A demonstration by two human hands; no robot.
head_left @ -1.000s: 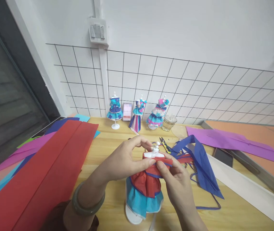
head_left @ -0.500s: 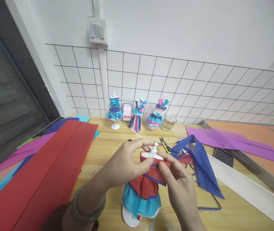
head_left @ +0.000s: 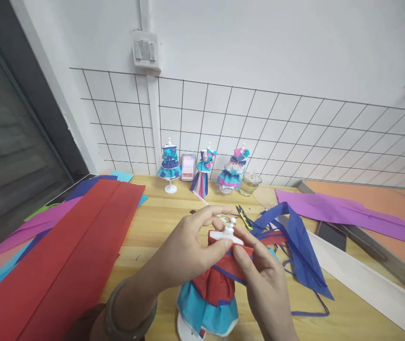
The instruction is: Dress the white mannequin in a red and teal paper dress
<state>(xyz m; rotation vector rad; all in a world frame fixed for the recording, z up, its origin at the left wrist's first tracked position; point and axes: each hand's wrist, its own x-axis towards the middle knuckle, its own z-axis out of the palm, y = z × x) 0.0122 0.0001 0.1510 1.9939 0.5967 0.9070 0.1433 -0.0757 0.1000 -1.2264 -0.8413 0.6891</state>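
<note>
A small white dress form (head_left: 229,228) stands in front of me and leans slightly. It wears a red top layer (head_left: 215,284) with blue edging over a light blue skirt (head_left: 207,310). My left hand (head_left: 188,244) curls around the form's left shoulder, its thumb pressed on the upper front edge of the red cloth. With thumb and fingers, my right hand (head_left: 264,274) pinches a blue-edged red fabric strip (head_left: 231,266) at the chest's right side. The fingers behind the form are partly hidden. Its white round base (head_left: 184,329) shows at the bottom.
Three dressed miniature forms (head_left: 169,163), a phone-like screen (head_left: 188,167) and a glass cup (head_left: 250,183) stand along the wall. Yellow-handled thread snips (head_left: 244,218) lie near blue fabric (head_left: 303,251). Red fabric (head_left: 92,237) covers the left; purple fabric (head_left: 344,213) and a dark phone (head_left: 331,235) lie right.
The form's top sits slightly lower and tilts more toward me. My left fingers have lifted a little off its neck, while both thumbs remain on the red cloth.
</note>
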